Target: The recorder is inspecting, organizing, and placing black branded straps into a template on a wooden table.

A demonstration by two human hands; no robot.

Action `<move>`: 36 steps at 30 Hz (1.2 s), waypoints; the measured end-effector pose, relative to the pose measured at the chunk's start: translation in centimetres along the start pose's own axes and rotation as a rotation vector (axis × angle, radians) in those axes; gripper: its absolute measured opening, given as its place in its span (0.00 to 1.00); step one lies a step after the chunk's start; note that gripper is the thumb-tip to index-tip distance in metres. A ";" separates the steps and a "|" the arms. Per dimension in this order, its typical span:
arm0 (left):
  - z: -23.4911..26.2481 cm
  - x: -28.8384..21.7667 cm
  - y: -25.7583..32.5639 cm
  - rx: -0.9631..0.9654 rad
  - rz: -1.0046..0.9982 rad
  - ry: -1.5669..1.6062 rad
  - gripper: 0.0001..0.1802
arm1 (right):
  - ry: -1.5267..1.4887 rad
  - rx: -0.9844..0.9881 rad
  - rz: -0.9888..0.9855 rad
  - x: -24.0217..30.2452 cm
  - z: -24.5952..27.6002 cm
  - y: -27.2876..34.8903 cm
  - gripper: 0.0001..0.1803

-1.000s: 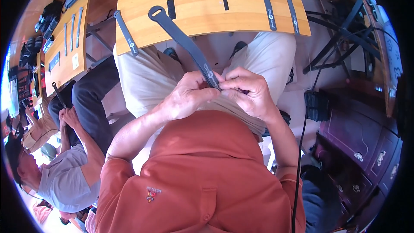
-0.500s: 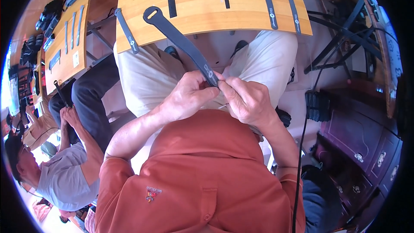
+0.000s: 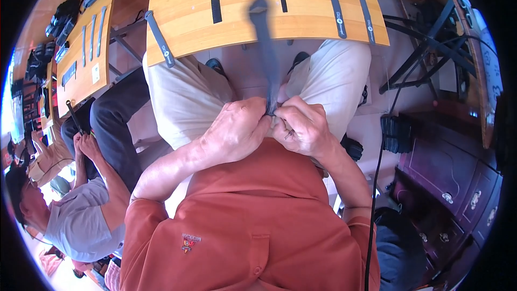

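A dark grey strap [image 3: 265, 37] with a wide slotted head stands out away from me over the table's near edge, blurred by motion. Its near end is pinched in my left hand [image 3: 237, 129], whose fingers are closed. My right hand [image 3: 303, 126] is also closed, with thumb and forefinger at the same end of the strap, right beside the left fingertips. A small thin thing [image 3: 288, 135] shows at the right fingers, too small to name. Both hands are above my lap, and the fingers hide the strap's tip.
On the wooden table [image 3: 242, 24] lie similar grey straps [image 3: 160, 39], [image 3: 334, 5] and short black strips [image 3: 216, 10]. A black cable [image 3: 379, 167] runs down at right, near a dark red cabinet [image 3: 441, 172]. At left, a co-worker [image 3: 86, 210] holds a strap beside another table.
The strap's slotted head has swung to the right and slightly farther away, now blurred. My left hand has shifted a little right and down; both hands still hold the near end.
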State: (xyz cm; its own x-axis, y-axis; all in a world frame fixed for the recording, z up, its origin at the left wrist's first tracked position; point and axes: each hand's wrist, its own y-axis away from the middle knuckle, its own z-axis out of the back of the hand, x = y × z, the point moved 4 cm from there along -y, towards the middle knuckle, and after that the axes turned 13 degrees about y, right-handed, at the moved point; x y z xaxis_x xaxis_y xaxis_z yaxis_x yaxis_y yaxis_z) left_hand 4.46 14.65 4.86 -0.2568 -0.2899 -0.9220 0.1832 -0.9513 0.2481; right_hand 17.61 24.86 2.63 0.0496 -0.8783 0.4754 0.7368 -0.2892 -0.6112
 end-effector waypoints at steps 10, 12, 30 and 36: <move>1.5 -1.3 0.0 0.164 0.057 0.145 0.05 | -0.427 0.177 -0.273 -0.6 0.1 -0.1 0.09; 1.7 -1.5 0.0 0.123 0.043 0.201 0.05 | -0.216 -0.005 -0.141 0.4 0.4 -0.4 0.12; 0.1 -0.6 1.1 0.190 -0.008 0.256 0.08 | -0.212 -0.162 -0.170 -0.9 5.2 -1.3 0.05; 0.0 -2.8 0.4 0.140 -0.126 0.295 0.06 | -0.237 -0.074 -0.123 0.9 3.2 -0.3 0.22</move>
State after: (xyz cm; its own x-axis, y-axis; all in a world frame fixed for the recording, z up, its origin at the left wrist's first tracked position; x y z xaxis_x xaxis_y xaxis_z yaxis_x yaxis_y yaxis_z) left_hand 5.28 15.05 7.57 0.0201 -0.1457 -0.9891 0.0302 -0.9888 0.1462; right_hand 19.53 25.39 5.26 0.1259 -0.7240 0.6782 0.6960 -0.4227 -0.5805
